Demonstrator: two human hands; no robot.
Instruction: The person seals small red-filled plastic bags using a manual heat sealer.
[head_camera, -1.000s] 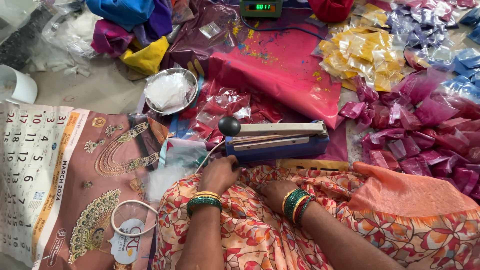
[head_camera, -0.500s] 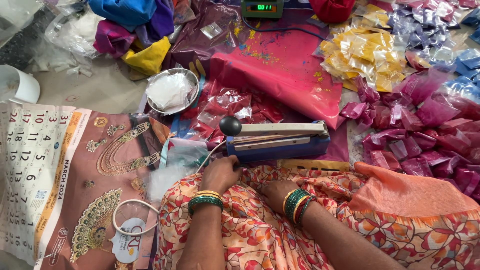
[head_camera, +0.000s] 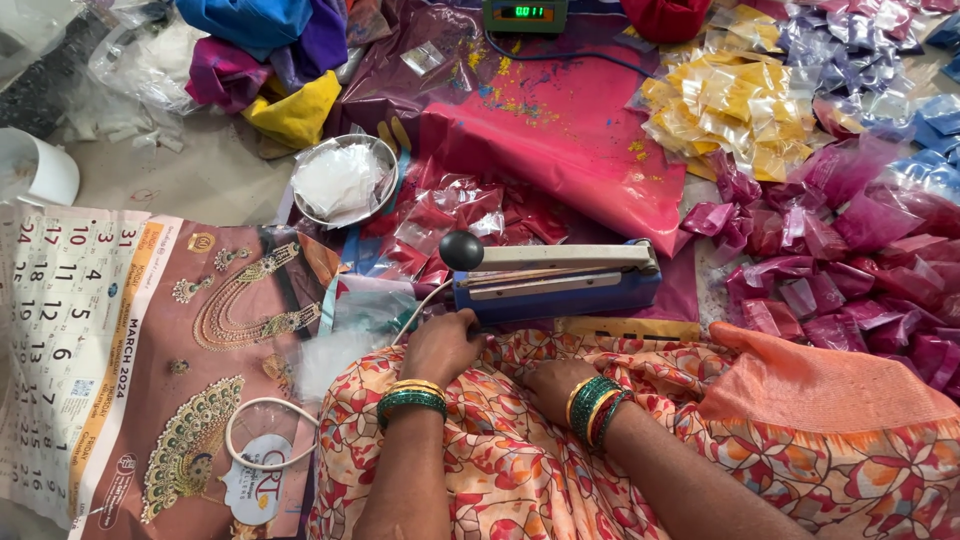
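Resting on the floral orange cloth over the lap, both hands curl knuckles-up. The left hand (head_camera: 443, 345) has its grip loosely closed, holding nothing visible; whether the right hand (head_camera: 548, 382) holds anything, I cannot tell. Just beyond the left grip sits the blue heat sealer with black knob (head_camera: 552, 276), then red powder packets (head_camera: 470, 215).

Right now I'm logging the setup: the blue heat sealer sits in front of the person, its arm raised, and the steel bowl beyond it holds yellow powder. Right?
Not quite. In the head view the steel bowl holds something white, not yellow powder. The blue heat sealer does sit in front of the person, arm raised.
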